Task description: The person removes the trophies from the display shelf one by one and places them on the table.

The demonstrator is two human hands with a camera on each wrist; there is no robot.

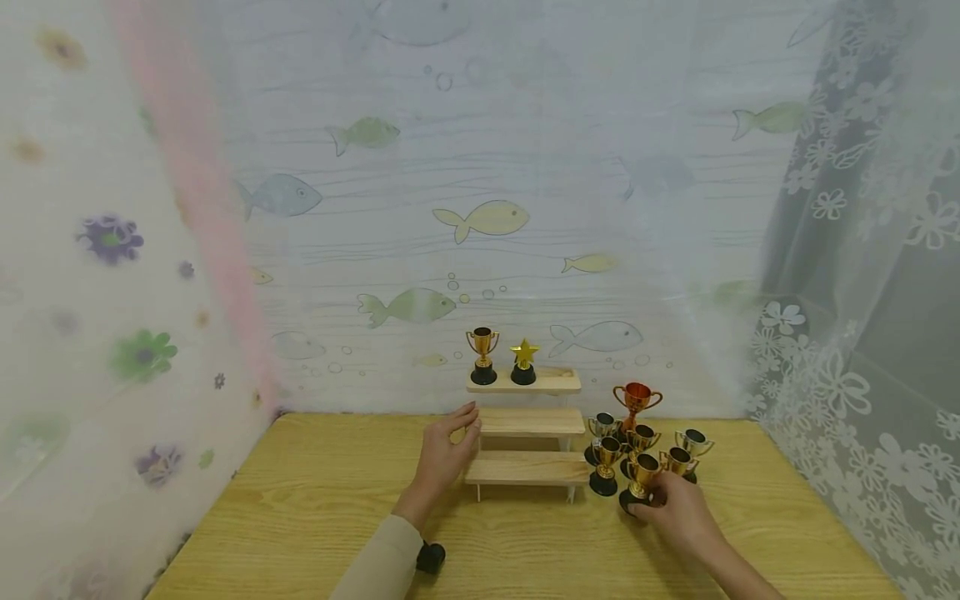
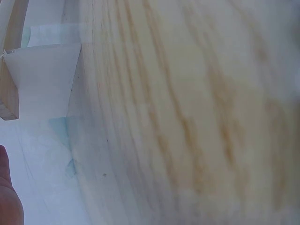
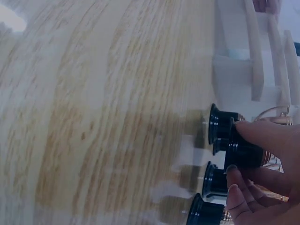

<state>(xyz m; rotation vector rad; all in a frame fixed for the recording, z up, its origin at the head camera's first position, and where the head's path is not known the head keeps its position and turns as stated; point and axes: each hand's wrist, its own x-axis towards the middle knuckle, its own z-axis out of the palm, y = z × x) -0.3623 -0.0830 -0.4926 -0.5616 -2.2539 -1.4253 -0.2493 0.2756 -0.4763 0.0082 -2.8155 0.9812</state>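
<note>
My right hand pinches the black base of a small gold trophy cup at the front of the trophy group. In the right wrist view, thumb and fingers lie on either side of that black base, which appears raised over the tabletop. My left hand is at the left end of a three-tier wooden shelf, its fingers extended beside the middle tier. Only a small part of the left hand shows in the left wrist view. A gold trophy cup and a star trophy stand on the top tier.
Several more trophies crowd the table right of the shelf, among them a tall red cup and a silver one. A black object lies by the left sleeve. Patterned curtains border the wooden table.
</note>
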